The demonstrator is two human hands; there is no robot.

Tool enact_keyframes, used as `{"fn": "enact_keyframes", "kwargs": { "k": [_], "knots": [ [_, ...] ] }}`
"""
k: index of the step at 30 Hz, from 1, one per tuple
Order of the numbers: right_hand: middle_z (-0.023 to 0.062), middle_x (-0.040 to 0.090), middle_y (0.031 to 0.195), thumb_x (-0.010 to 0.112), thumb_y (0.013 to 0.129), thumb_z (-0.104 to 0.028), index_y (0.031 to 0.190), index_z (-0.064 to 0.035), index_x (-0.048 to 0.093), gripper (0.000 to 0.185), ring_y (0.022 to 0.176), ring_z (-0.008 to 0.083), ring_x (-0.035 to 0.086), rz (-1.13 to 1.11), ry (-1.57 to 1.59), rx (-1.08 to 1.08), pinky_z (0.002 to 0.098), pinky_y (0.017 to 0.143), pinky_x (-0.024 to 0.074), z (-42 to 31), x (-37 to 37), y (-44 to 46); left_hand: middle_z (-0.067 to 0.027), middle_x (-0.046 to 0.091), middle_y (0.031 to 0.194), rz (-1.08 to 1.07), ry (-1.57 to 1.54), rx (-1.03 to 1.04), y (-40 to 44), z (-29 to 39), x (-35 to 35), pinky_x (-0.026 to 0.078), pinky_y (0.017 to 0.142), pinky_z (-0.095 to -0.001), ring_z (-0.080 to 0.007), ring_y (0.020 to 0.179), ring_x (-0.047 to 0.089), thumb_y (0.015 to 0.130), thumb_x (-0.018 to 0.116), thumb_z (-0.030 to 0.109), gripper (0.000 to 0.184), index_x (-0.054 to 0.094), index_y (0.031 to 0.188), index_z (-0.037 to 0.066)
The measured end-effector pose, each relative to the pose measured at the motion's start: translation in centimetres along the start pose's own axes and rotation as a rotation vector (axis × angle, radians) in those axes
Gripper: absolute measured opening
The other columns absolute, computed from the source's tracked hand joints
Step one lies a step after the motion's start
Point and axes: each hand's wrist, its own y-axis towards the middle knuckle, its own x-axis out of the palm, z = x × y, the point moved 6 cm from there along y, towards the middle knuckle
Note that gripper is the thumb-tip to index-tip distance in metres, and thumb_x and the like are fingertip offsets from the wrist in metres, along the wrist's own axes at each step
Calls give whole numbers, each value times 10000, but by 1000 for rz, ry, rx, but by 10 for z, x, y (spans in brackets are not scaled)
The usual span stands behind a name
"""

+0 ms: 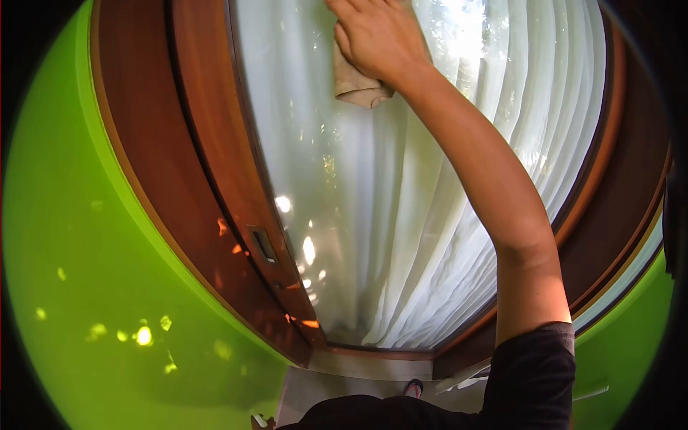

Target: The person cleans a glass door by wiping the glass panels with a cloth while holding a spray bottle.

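Note:
My right hand (373, 36) presses a beige cloth (362, 89) against the glass pane (301, 107) at the top of the view. The palm lies over the cloth, whose folded lower end hangs out below the hand. Some fingertips are cut off by the upper edge. At the bottom edge, a sliver of what appears to be my left hand (269, 424) shows beside a small white thing (259, 418). Too little of it is visible to name that thing.
Behind the glass hangs a white pleated curtain (430, 272). A brown wooden door frame (208, 107) with a recessed metal handle (263, 244) borders the pane. Bright green wall (93, 236) stands at the left. Below, a foot (413, 388) rests on the pale floor (322, 387).

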Motion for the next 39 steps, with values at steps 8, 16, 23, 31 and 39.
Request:
{"fn": "enact_keyframes", "kwargs": {
  "k": [8,16,23,31,39],
  "knots": [
    [158,385,1533,497,895,-146,1503,-18,320,646,1427,320,343,-13,-17,-1,497,1193,203,24,-16,-4,-186,592,1042,24,5,-11,-32,16,38,473,822,-441,-307,928,556,915,690,262,400,517,1154,-8],
    [157,331,1569,498,863,-77,1528,-19,271,705,1452,338,300,-17,2,46,518,1187,207,52,-25,-17,-186,590,1045,27,43,23,-31,21,58,474,823,-440,-306,930,555,915,689,261,402,515,1158,-8],
    [160,319,1573,483,854,-46,1528,-24,276,706,1454,332,296,-13,-15,140,546,1176,212,81,-36,-37,-185,589,1047,30,101,75,-17,21,62,474,823,-439,-305,931,554,916,688,260,404,514,1162,-9],
    [198,346,1549,435,853,-4,1528,-28,284,693,1430,394,314,5,-10,203,543,1173,215,113,-50,-60,-185,588,1050,31,165,157,3,16,63,474,824,-437,-304,933,553,916,687,259,407,512,1167,-10],
    [254,396,1497,417,852,-6,1526,-32,305,684,1413,437,323,22,-85,228,527,1187,180,137,-56,-86,-185,586,1053,38,223,221,25,12,66,474,825,-436,-304,935,552,917,685,258,410,510,1171,-11]
  ]
}}
